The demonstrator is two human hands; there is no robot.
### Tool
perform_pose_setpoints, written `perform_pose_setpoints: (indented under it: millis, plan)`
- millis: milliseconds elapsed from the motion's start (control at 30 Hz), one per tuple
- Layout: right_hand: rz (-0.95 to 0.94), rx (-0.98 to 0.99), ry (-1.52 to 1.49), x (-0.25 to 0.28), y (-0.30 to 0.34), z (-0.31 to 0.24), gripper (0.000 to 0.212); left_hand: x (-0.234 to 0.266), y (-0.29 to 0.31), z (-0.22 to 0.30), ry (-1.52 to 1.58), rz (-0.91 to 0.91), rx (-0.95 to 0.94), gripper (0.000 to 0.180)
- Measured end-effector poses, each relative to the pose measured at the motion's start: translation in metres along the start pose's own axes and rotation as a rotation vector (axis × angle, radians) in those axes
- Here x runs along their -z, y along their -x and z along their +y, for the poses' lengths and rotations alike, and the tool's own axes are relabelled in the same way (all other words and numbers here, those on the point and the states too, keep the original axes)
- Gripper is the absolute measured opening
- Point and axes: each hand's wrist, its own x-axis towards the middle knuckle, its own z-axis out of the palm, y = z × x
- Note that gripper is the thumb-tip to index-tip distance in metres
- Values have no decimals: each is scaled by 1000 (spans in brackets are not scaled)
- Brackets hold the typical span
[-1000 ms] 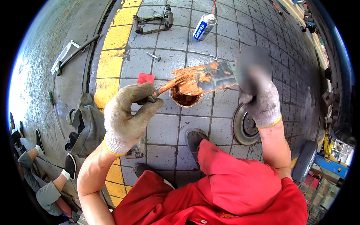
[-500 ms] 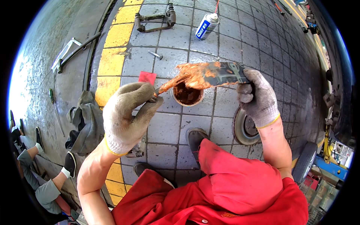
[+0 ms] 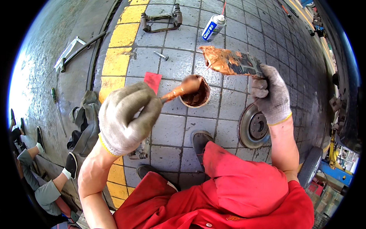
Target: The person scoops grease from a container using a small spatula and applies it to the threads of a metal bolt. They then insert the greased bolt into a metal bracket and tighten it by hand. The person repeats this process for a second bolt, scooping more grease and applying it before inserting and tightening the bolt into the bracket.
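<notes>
In my gloved left hand [image 3: 127,116], a brush [image 3: 173,93] coated with copper-coloured paste is pinched by its handle. Its head, blurred by motion, is over the left rim of an open can [image 3: 206,98] of the same paste on the floor. My gloved right hand [image 3: 272,91] grips one end of a dark brake pad [image 3: 248,65], raised beyond the can and to its right. Thick paste covers the pad's left part; dark surface shows toward my fingers. Brush and pad are apart.
A brake disc [image 3: 254,126] lies right of my feet. Farther off are a caliper bracket [image 3: 162,26], a spray can [image 3: 214,28], a bolt [image 3: 161,55] and a red cloth piece [image 3: 153,81]. Another person's legs [image 3: 51,194] are at lower left, near a grey cloth [image 3: 88,133].
The brush has left the pad and swung toward the paste can, its head now blurred. My right hand has moved the pad up and to the right, tilting it.
</notes>
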Motion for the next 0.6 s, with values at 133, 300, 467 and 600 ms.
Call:
perform_pose_setpoints:
  millis: [133,300,467,600]
  plan:
    - [29,138,292,-29,23,-6,15,-1,4,-4,-113,8,-168,35]
    - [24,185,546,-48,41,0,21,-12,2,4,-66,60,-132,35]
    - [3,324,757,-39,29,-12,25,-11,7,5,-80,25,-146,30]
    - [37,325,612,-24,11,-11,27,-7,10,-1,-50,10,-98,21]
